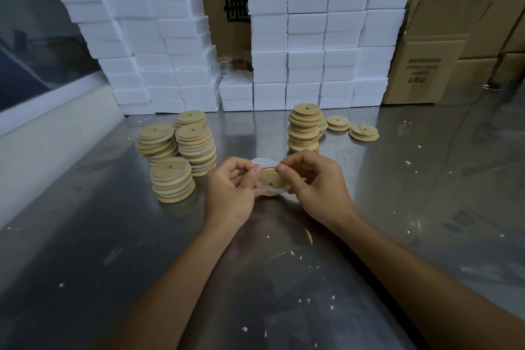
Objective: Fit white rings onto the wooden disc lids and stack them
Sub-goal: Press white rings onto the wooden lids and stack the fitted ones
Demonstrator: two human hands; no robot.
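We hold one wooden disc lid [272,179] just above the desk [397,179], between both hands, with a white ring [262,162] partly stretched around its rim. The left hand [231,189] pinches the ring at the lid's left edge with curled thumb and fingers; the right hand [315,179] pinches ring and lid at the right edge. To seat the ring well, we judge it best to anchor one side in the groove with a thumb, then work the ring round the rim in small steps, keeping it flat and untwisted, and to check that it sits evenly before release. Finished lids with pale ring edges appear stacked at left [173,179], where the fitted lid probably belongs; the stack behind the hands [304,128] and the loose lids beside it [364,132] look like bare stock. As for containers, white foam boxes [306,37] stand closed in stacks at the rear, contents not visible. An open cardboard carton [420,71] stands at right; its interior cannot be seen.
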